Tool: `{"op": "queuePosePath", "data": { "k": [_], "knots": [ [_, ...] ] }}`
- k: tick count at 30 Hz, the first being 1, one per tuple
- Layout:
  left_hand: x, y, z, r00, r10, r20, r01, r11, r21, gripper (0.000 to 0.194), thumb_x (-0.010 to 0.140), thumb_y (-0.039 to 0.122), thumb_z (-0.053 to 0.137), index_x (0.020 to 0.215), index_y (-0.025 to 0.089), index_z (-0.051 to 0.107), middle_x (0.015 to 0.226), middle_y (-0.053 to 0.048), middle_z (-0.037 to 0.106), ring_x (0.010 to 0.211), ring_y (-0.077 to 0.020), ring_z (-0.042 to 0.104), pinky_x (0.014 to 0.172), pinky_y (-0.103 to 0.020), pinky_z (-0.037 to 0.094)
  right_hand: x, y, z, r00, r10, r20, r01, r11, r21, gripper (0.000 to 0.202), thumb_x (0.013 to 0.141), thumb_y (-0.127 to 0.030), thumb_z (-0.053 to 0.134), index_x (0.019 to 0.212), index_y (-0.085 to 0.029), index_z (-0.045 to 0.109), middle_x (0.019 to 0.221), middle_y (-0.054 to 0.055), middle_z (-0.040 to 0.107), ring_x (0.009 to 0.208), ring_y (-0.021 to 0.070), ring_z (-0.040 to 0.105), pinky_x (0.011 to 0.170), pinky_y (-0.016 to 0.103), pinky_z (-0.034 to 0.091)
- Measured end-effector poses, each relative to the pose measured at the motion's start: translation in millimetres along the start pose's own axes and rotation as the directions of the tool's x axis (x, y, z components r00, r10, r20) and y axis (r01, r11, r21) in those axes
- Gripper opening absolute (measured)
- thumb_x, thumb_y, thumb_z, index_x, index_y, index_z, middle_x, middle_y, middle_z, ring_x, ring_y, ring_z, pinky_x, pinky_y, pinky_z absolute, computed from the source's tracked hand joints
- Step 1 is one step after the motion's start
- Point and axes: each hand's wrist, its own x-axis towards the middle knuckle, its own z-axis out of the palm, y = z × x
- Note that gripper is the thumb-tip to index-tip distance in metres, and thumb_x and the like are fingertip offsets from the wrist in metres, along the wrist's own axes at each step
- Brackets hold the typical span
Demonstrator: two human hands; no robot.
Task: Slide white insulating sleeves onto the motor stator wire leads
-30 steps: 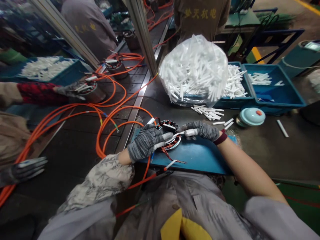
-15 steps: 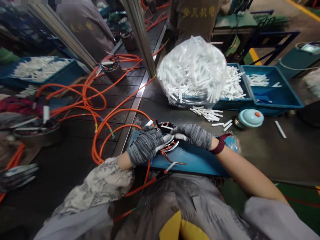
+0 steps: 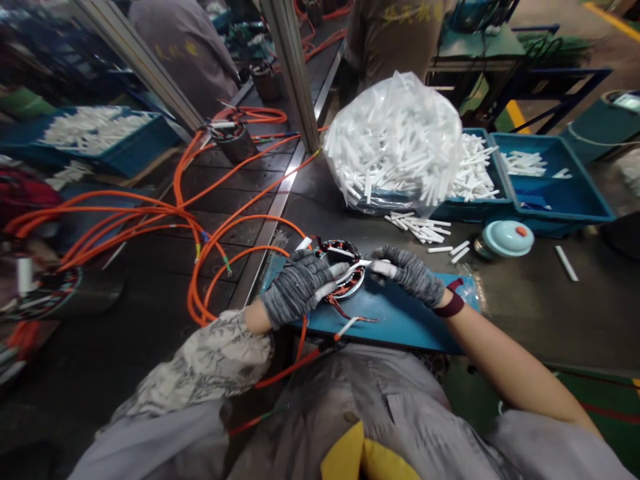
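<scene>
A motor stator (image 3: 356,288) with orange and black windings rests on a blue board (image 3: 400,320). My left hand (image 3: 300,283), in a grey knit glove with pale fingertips, grips the stator's left side, its fingers closed on the winding edge. My right hand (image 3: 411,275), gloved alike, is at the right of the stator, thumb and fingers pinched on the end of a white sleeve (image 3: 364,263). The sleeve reaches left over the stator towards my left fingertips. Another white tube (image 3: 341,251) lies across the far part of the ring. Twisted leads (image 3: 345,310) stick out in front.
A clear bag of white tubes (image 3: 395,143) sits behind, beside blue bins (image 3: 575,193). Loose tubes (image 3: 420,228) and a pale blue lidded pot (image 3: 507,239) stand nearby. Orange cables (image 3: 200,293) run left to other stators (image 3: 233,143). Co-workers (image 3: 185,53) are beyond a metal post (image 3: 290,73).
My right hand has drawn away to the right from the stator, baring the white sleeve between my hands. My left hand stays on the stator. A co-worker's gloved hand at far left has shifted.
</scene>
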Motion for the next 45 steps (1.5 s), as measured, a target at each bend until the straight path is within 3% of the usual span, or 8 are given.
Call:
{"op": "queuePosePath", "data": {
  "k": [4,9,12,17,23,29,39,45],
  "knots": [
    [0,-6,0.3,0.998,0.051,-0.03,-0.052,0.998,-0.021,0.041,0.107,0.027,0.037,0.143,0.024,0.057,0.137,-0.006,0.065,0.127,-0.0206,0.059,0.122,-0.041,0.027,10,5,0,0.968,-0.245,-0.058,0.221,0.937,-0.269,0.03,0.098,-0.046,0.061,0.114,-0.023,0.072,0.104,0.005,0.074,0.093,0.02,0.068,0.084,0.031,0.052],
    [7,-9,3.4,0.996,0.084,-0.004,-0.084,0.996,0.004,0.042,0.106,0.025,0.037,0.144,0.024,0.055,0.138,-0.007,0.065,0.127,-0.0231,0.058,0.119,-0.045,0.033,33,12,-6,0.868,-0.448,0.215,0.484,0.661,-0.574,0.034,0.105,-0.04,0.046,0.118,-0.023,0.073,0.097,0.01,0.071,0.09,0.021,0.064,0.083,0.035,0.051],
    [10,4,-0.8,0.998,0.015,-0.062,-0.009,0.995,0.096,0.039,0.105,0.024,0.041,0.139,0.021,0.06,0.127,-0.01,0.07,0.118,-0.0257,0.064,0.111,-0.047,0.042,36,13,-12,0.871,-0.439,0.221,0.488,0.719,-0.495,0.041,0.105,-0.048,0.044,0.121,-0.022,0.07,0.104,0.009,0.072,0.094,0.02,0.066,0.085,0.033,0.052],
    [-19,49,-23.4,0.962,-0.017,-0.271,0.037,0.997,0.07,0.033,0.097,0.031,0.059,0.127,0.019,0.065,0.115,-0.011,0.072,0.108,-0.0255,0.068,0.097,-0.04,0.055,41,25,-42,0.974,-0.192,-0.118,0.057,0.719,-0.693,0.041,0.106,-0.046,0.039,0.125,-0.023,0.066,0.115,0.006,0.072,0.103,0.0205,0.066,0.093,0.033,0.051],
    [-64,80,-7.3,0.967,-0.16,-0.198,0.125,0.976,-0.18,0.028,0.095,0.04,0.061,0.116,0.022,0.066,0.092,-0.004,0.077,0.076,-0.019,0.074,0.069,-0.028,0.061,77,54,-70,0.922,-0.068,-0.382,-0.268,0.598,-0.755,0.03,0.095,-0.027,0.05,0.106,-0.011,0.073,0.112,0.023,0.068,0.11,0.0379,0.059,0.102,0.057,0.04],
    [-47,75,4.7,0.882,-0.427,-0.199,0.346,0.874,-0.341,0.023,0.096,0.026,0.056,0.116,0.02,0.067,0.098,-0.003,0.077,0.082,-0.0172,0.075,0.079,-0.028,0.063,73,58,-65,0.902,-0.134,-0.411,-0.209,0.698,-0.685,0.024,0.094,-0.029,0.051,0.097,-0.016,0.07,0.111,0.019,0.068,0.109,0.0337,0.059,0.104,0.055,0.041],
    [-31,70,10.8,0.873,-0.435,-0.219,0.336,0.864,-0.374,0.024,0.097,0.029,0.058,0.116,0.019,0.069,0.108,-0.005,0.077,0.096,-0.0217,0.075,0.091,-0.034,0.063,-26,21,-21,0.91,-0.241,-0.337,0.142,0.945,-0.294,0.02,0.094,-0.043,0.063,0.104,-0.026,0.065,0.098,0.002,0.072,0.088,0.0188,0.068,0.083,0.035,0.057],
    [-34,70,10.1,0.887,-0.398,-0.234,0.296,0.879,-0.373,0.027,0.099,0.03,0.056,0.119,0.019,0.069,0.113,-0.005,0.077,0.102,-0.0215,0.074,0.095,-0.033,0.062,-43,10,0,0.941,-0.102,-0.324,0.09,0.995,-0.052,0.015,0.086,-0.033,0.071,0.098,-0.025,0.071,0.094,0.001,0.075,0.084,0.0183,0.07,0.08,0.033,0.057]
  ]
}}
